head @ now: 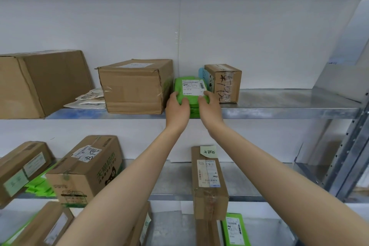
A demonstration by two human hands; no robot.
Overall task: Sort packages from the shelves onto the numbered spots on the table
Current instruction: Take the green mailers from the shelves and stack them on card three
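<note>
**Both hands on a green package at the top shelf, with plenty left to sort**

Nearest me, low at 5 o'clock, a flat green labelled parcel lies on the bottom level. One level up, on the middle metal shelf, a long narrow brown cardboard box with a pale sticky note sits between my forearms. At 8 o'clock is a brown carton printed in green, with a heap of thin green bags just beside it.

Farther out, near the centre of my view, my left hand and right hand reach the front edge of the upper galvanised steel shelf. My fingers are curled over the near corners of the flat green plastic package with a white shipping label. Each hand takes its own side, so both are grasping it.

The green plastic package is up on that shelf. A medium brown cardboard box is close at its 9 o'clock, and a small taped brown box with black handwriting at its 3 o'clock. More green shows under its near edge, and I cannot tell whether that is a second parcel.

Farther to 9 o'clock lie white padded mailers and a large brown carton, against the white wall.

The worktop and its numbered spots are out of view, so I cannot say what has been sorted. I judge this pick has barely begun. The grasp is made, but lifting the package clear, carrying it and setting it on its spot are all left. Many parcels wait on all three levels.
</note>
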